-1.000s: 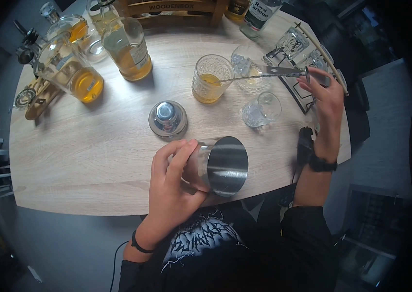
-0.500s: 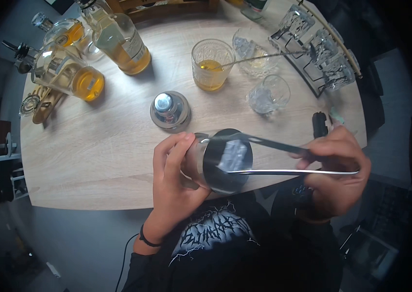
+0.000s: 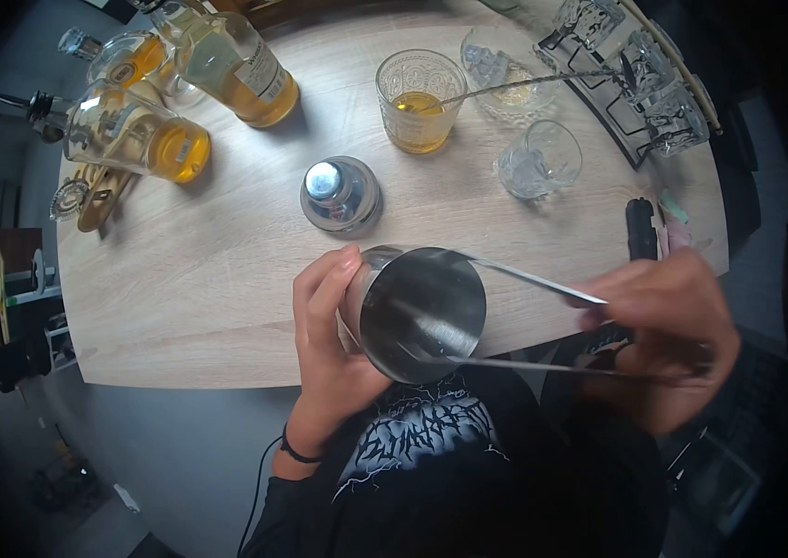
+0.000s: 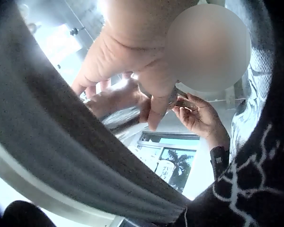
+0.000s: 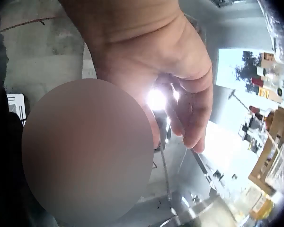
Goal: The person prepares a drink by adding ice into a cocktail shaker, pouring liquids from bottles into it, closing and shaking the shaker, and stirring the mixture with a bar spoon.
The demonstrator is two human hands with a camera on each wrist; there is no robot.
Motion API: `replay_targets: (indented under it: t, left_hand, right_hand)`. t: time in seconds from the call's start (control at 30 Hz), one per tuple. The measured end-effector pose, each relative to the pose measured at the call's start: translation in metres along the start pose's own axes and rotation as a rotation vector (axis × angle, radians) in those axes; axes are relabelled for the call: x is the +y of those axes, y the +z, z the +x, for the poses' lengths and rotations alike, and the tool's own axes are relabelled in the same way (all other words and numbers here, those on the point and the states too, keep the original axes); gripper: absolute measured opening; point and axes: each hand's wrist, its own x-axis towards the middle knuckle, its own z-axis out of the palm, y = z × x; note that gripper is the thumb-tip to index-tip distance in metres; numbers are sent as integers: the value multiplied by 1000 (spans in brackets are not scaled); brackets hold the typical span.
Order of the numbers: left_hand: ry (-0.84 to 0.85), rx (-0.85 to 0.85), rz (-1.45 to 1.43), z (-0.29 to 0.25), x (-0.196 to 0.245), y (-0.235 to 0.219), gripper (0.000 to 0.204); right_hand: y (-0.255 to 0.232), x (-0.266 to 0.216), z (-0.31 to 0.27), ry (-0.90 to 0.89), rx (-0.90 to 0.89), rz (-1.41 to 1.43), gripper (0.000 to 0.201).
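My left hand [image 3: 329, 321] grips a metal shaker tin [image 3: 424, 314] around its side, its mouth tilted toward me and to the right. In my right hand [image 3: 668, 335] is a pair of metal tongs [image 3: 534, 279], arms spread, with the ends at and inside the tin's mouth. The right wrist view shows the tongs [image 5: 199, 163] running down from the fingers to the tin's rim [image 5: 203, 210]. Behind the tin stands the shaker top [image 3: 341, 195] with its cap. No ice piece shows clearly between the tong ends.
A patterned glass [image 3: 420, 130] holds amber liquid and a twisted bar spoon [image 3: 534, 86]. Beside it are a glass dish of ice [image 3: 506, 79] and a small glass [image 3: 540, 163]. Bottles [image 3: 245, 74] stand back left; a rack of glasses [image 3: 654, 93] stands back right.
My right hand came from the ice dish down to the tin with the tongs. A clear ice piece at the mouth half a second ago no longer shows; the tong arms are wider apart.
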Motion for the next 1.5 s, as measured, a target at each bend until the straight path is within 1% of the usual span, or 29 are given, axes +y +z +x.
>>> replay_targets:
  t: [0.07,0.13,0.17,0.2,0.27,0.3,0.33,0.37,0.4,0.43,0.47,0.53,0.57,0.63,0.67,0.73,0.77,0.8,0.87,1.0,1.07,1.13,1.2,1.27,1.37,1.5]
  left_hand:
    - [-12,-13,-28,-1,-3,-1,103]
    - [-20,-20,-18,-1,-5,0,104]
    - [-19,-14,-28,-1,-5,0,104]
    - [-23,-20,-12,0,-4,-1,104]
    - [-24,-21,-3,4,-1,-1,104]
    - [-23,-10,-5,6,2,-1,102]
    - [-22,1,-6,7,3,0,99]
    - [-21,4,-12,8,3,1,99]
    - [-15,2,-8,8,3,1,100]
    - [-11,0,-2,7,2,1,100]
    - [-12,3,-4,6,1,1,100]
    - [-20,-26,12,4,-1,0,100]
    - [-20,-22,11,4,-1,-1,100]
    - [-26,-24,6,4,-1,-1,100]
    - [-25,-21,5,4,0,-1,100]
    - [-25,-26,12,4,0,-2,100]
    - [-24,-23,11,5,0,-2,100]
    - [-25,-24,6,5,-1,-2,100]
    - [-28,-23,0,5,-1,-2,101]
    - [-37,-26,7,5,-1,-2,101]
    - [-40,-25,1,6,0,-3,102]
    - [-25,-9,-12,9,3,-3,97]
    - [-25,-10,-11,10,3,-3,96]
    - [-26,-12,-9,10,3,-3,96]
    - [-15,-10,3,10,4,-3,95]
    - [-26,2,-14,8,3,-3,95]
  right_hand:
    - [-22,-3,-14,36,104,96,53]
    - [-60,6,-24,-39,61,-2,56]
    - [-55,15,-31,-48,263,6,53]
    - [-63,16,-29,12,285,-26,46]
    - [-58,19,-14,235,545,-211,41]
    - [-48,19,3,331,698,-218,34]
    - [-50,25,15,464,682,-204,36]
    - [-61,39,25,493,567,-303,37]
    - [-60,52,35,507,543,-248,40]
    - [-66,70,43,431,469,-295,39]
    - [-66,84,51,429,466,-297,39]
    - [-67,106,67,365,387,-293,40]
    - [-71,117,75,362,385,-295,40]
    - [-81,136,87,243,229,-442,40]
    - [-82,142,91,240,228,-444,40]
    - [-83,155,98,267,143,-537,38]
    - [-82,164,100,185,119,-483,36]
    - [-80,171,102,183,118,-485,36]
    - [-75,181,103,122,151,-519,36]
    - [-73,178,99,139,139,-514,37]
    - [-72,171,98,183,122,-579,34]
    - [-70,167,97,162,127,-576,33]
    - [-67,165,98,140,131,-572,31]
    - [-63,164,98,135,126,-505,29]
    - [-61,167,99,141,85,-575,28]
    - [-61,173,98,131,102,-548,27]
